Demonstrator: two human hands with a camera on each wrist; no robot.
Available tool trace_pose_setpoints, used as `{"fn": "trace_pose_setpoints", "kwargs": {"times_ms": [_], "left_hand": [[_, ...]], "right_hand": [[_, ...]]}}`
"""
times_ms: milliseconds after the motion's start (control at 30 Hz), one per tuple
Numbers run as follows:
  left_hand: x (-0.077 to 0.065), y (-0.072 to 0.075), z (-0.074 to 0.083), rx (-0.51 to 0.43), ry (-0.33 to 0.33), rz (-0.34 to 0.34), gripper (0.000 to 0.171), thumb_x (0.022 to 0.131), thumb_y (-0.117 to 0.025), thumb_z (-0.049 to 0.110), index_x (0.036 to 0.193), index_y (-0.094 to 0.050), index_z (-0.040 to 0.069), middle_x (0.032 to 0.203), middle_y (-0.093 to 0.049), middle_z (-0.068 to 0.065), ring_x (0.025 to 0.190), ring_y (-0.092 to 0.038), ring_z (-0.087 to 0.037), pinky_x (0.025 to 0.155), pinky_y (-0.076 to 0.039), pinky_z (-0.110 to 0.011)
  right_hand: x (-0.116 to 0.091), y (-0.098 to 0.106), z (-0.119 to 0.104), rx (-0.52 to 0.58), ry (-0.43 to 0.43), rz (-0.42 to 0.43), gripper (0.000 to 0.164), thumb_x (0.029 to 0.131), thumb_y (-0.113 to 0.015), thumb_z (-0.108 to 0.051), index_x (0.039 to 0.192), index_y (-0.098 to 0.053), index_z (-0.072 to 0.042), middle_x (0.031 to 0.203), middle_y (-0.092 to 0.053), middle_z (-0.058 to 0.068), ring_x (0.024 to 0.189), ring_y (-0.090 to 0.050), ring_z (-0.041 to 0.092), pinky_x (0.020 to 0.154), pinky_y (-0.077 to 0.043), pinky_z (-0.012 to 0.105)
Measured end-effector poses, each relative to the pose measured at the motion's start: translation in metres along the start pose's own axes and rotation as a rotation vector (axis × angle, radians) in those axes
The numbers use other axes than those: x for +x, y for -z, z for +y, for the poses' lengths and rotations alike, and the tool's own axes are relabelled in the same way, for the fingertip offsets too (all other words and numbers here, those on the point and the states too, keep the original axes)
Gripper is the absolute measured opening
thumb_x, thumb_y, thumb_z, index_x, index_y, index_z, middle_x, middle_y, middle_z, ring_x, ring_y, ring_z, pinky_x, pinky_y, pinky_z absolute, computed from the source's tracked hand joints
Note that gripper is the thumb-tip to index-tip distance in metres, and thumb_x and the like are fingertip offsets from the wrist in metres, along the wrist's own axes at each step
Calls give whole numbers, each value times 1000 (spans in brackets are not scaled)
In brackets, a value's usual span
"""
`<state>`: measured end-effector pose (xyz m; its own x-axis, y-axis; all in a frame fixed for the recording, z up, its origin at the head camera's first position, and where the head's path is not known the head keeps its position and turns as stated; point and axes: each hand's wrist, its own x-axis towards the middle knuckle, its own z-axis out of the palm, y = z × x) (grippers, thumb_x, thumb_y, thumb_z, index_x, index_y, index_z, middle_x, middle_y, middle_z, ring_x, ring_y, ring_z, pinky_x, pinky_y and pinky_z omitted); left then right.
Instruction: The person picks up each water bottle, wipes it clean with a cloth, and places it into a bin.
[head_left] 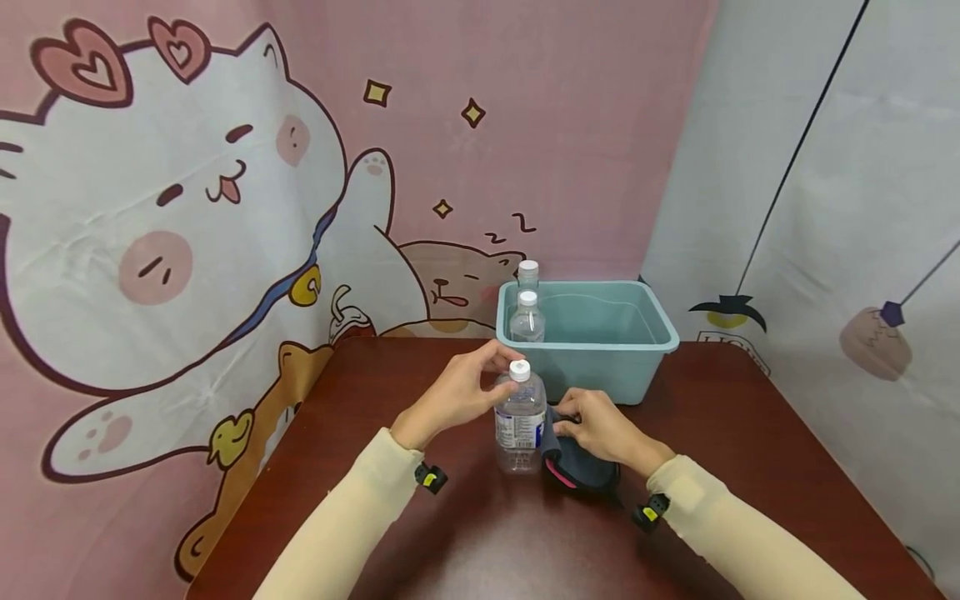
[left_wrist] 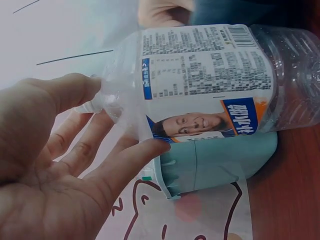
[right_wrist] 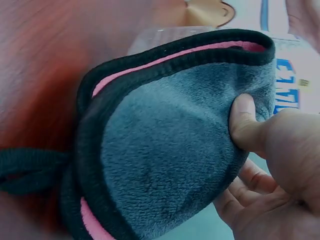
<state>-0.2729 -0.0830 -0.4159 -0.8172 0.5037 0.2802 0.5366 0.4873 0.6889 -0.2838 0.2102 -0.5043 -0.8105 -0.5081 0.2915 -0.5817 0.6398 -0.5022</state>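
Note:
A clear plastic bottle with a white cap and a printed label stands upright on the table. My left hand is around its neck, thumb on the near side and fingers behind; in the left wrist view the thumb lies at the neck by the cap. Just right of the bottle, my right hand pinches a grey plush cloth with black trim, pink lining and a black loop. Part of this cloth is folded up against the bottle's side, and the rest lies low over the table.
Behind the hands stands a light blue plastic bin. Two clear capped bottles, a nearer one and a farther one, stand at its left end. The dark red table meets a cartoon-printed backdrop at the back.

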Motion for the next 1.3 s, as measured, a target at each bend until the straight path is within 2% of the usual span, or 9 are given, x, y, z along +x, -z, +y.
{"fn": "trace_pose_setpoints", "kwargs": {"times_ms": [167,300,467,600,767,933,1300], "left_hand": [[1,-2,-2,-7,-3,3,44,109,-84,13,149,-67,20,135,-82,-6,140,-78,-30,116,-66,-56],[2,-1,-3,-14,-7,2,44,109,-84,13,149,-67,21,137,-83,-6,140,-78,-30,117,-66,-56],[3,0,-2,-5,-15,2,44,109,-85,14,149,-67,21,136,-82,-6,141,-78,-30,116,-66,-55],[4,0,-2,7,-14,6,43,109,-84,15,148,-67,20,134,-81,-5,140,-77,-29,116,-66,-54],[3,-1,-2,8,-14,3,42,109,-84,14,147,-67,20,132,-81,-5,140,-77,-30,115,-66,-55],[1,-2,-2,0,-11,-2,43,109,-85,15,148,-67,21,131,-81,-5,140,-77,-30,115,-67,-54],[3,-1,-5,2,0,-5,44,109,-85,14,148,-66,20,132,-81,-5,142,-76,-30,116,-66,-55]], "right_hand": [[-2,-15,10,-27,25,-57,18,99,-93,-5,117,-92,-3,103,-82,4,93,-76,11,76,-64,26],[-3,-26,15,-25,57,-102,8,98,-91,-1,104,-93,-6,94,-80,2,86,-68,6,70,-56,24],[0,-30,17,5,85,-113,22,98,-88,7,86,-89,-12,82,-79,-1,76,-56,0,65,-46,22],[1,-29,15,14,78,-105,26,97,-88,7,83,-87,-14,82,-83,-1,73,-56,0,65,-46,22],[-3,-28,16,7,26,-91,14,97,-92,0,99,-94,-13,98,-87,1,90,-74,8,73,-56,24],[-7,-25,15,35,-11,-64,18,98,-93,-6,116,-93,-7,106,-87,3,100,-81,19,80,-64,27],[-4,-5,7,140,-47,11,25,101,-91,-10,125,-90,-3,104,-86,2,89,-73,4,74,-61,23]]}}
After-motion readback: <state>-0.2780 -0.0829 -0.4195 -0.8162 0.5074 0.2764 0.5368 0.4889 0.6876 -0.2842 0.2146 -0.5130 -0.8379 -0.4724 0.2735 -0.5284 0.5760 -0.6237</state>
